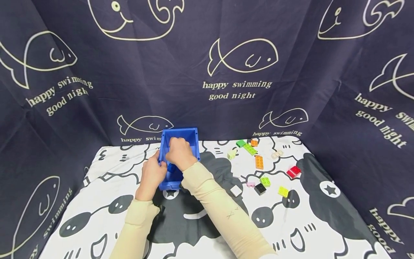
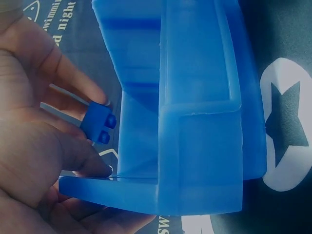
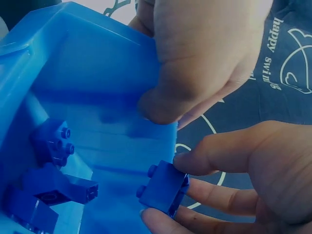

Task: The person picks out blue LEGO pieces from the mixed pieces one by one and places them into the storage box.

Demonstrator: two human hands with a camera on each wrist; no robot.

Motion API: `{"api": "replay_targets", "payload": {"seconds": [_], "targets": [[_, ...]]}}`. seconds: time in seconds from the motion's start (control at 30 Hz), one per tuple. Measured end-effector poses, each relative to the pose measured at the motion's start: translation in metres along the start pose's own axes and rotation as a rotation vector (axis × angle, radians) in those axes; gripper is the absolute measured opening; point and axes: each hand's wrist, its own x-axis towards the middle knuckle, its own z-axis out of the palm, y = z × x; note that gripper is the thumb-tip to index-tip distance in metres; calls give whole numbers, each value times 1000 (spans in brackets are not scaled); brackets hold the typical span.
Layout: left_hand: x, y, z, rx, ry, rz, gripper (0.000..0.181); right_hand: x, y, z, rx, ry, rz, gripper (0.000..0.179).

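Note:
A blue plastic bin [image 1: 179,135] stands on the patterned cloth at the middle left. My right hand [image 1: 179,153] reaches over it and grips its side wall [image 3: 97,97], thumb pressed on the inside. My left hand [image 1: 154,172] is at the bin's left near corner. It pinches a small blue two-stud brick [image 2: 101,120] between thumb and fingers at the bin's open edge. The right wrist view shows the same brick [image 3: 165,187] in the left hand [image 3: 243,170]. Several more blue bricks [image 3: 53,144] lie on the bin's floor.
Loose bricks are scattered on the cloth right of the bin: green [image 1: 250,149], orange [image 1: 259,162], red [image 1: 293,171], lime [image 1: 265,181], black [image 1: 260,188], yellow [image 1: 283,191], white [image 1: 236,190]. A dark whale-print curtain [image 1: 242,72] closes off the back and sides.

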Motion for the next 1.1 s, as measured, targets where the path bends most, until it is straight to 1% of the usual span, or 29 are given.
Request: {"api": "replay_targets", "payload": {"seconds": [0.2, 0.33, 0.47, 0.73, 1.1], "targets": [[-1, -1, 0, 0, 1, 2, 60, -1, 0, 3, -17, -6, 6, 23], [-1, -1, 1, 3, -2, 4, 59, -2, 1, 3, -14, -5, 5, 20], [0, -1, 1, 0, 3, 10, 59, -1, 1, 4, -17, 1, 2, 17], [0, -1, 1, -1, 0, 11, 59, -2, 3, 5, -37, 10, -15, 19], [0, 0, 0, 0, 9, 19, 59, -2, 3, 4, -26, -1, -8, 20]]}}
